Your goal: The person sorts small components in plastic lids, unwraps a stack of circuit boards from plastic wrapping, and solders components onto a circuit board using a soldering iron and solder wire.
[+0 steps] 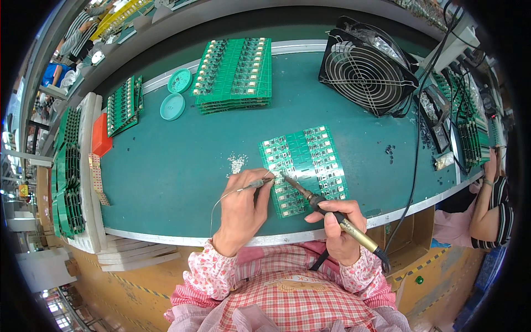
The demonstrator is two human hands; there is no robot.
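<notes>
L hand point(241, 207): grip's pinching wire holder point(256, 183) | R hand point(344, 229): grip's grasping soldering iron point(316, 201) | tip's pointing at grn PCB point(302, 161)

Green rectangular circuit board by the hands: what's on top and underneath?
The green rectangular circuit board carries rows of white and black components; the black and gold soldering iron reaches over it. Teal tabletop surrounds it; what's directly underneath is hidden.

A green-topped workbench point(166, 191), rimmed in pale metal, carries a circuit-board panel point(302, 156) near its front edge, white granules point(237, 162) just beside it. Toward the back edge sit stacked panels point(232, 69), round turquoise dishes point(172, 106) and, near the right corner, a black guarded fan point(362, 72). Dark bits point(390, 152) toward the right edge may be components.
</notes>
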